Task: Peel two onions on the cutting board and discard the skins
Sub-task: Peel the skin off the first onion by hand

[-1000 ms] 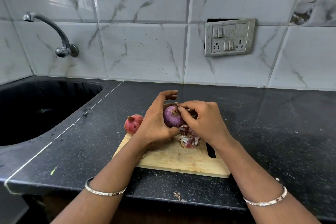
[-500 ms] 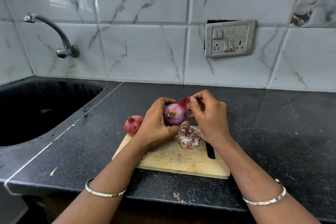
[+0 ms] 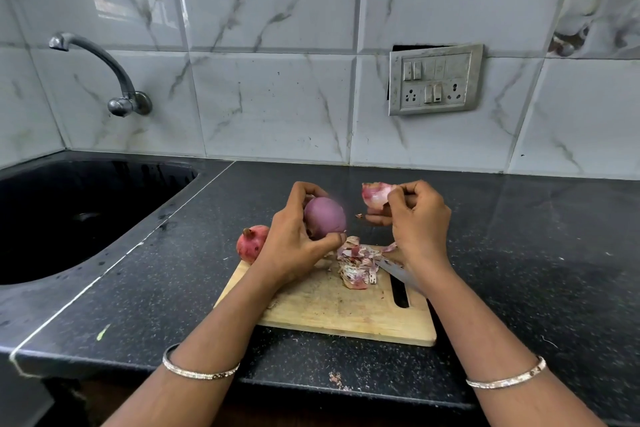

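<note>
Onion (image 3: 325, 218) in left hand (image 3: 294, 243).

Purple onion (image 3: 325, 217), black speckled counter (image 3: 519, 253)

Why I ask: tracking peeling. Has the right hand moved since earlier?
Yes. Against the cutting board, the right hand, pinching onion skin, moved rightward, away from the peeled onion.

Black counter (image 3: 519, 253) with cutting board (image 3: 329, 308)
</note>
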A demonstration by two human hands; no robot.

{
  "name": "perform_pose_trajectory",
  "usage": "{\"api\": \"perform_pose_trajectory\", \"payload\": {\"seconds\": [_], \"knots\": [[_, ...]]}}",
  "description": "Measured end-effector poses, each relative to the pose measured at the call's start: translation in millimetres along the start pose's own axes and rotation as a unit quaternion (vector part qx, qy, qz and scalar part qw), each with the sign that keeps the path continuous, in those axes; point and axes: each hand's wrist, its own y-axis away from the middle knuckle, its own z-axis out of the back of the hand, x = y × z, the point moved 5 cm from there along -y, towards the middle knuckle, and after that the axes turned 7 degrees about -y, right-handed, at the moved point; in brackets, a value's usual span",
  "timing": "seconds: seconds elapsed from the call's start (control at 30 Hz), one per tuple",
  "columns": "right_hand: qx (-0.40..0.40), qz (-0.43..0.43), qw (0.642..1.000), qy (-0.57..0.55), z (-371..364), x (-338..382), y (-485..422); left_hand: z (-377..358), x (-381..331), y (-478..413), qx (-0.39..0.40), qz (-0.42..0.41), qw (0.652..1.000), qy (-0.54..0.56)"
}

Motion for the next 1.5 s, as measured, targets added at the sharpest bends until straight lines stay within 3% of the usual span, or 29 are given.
{"api": "perform_pose_trajectory", "payload": {"seconds": [0.07,0.27,0.37,0.5,0.7,0.97,1.5], "knots": [[-0.001,-0.002,0.999,0.050,3,0,-2,1,1,0,-0.002,-0.001,1.000,0.010],[0.051,0.113,0.966,0.227,-8,13,7,-2,3,-1,-0.005,0.015,0.998,0.061],[0.092,0.119,0.975,0.161,-11,14,8,-4,8,-1,0.002,0.063,0.986,0.155],[0.161,0.107,0.980,0.048,-17,17,10,-8,5,0,0.026,0.131,0.930,0.342],[0.215,0.083,0.973,-0.002,-29,14,15,-11,7,-2,0.022,0.195,0.872,0.449],[0.223,0.101,0.969,-0.032,-31,17,18,-14,3,1,0.079,0.210,0.884,0.410],[0.373,0.072,0.925,-0.008,-42,12,26,-16,-5,9,0.106,0.232,0.913,0.319]]}}
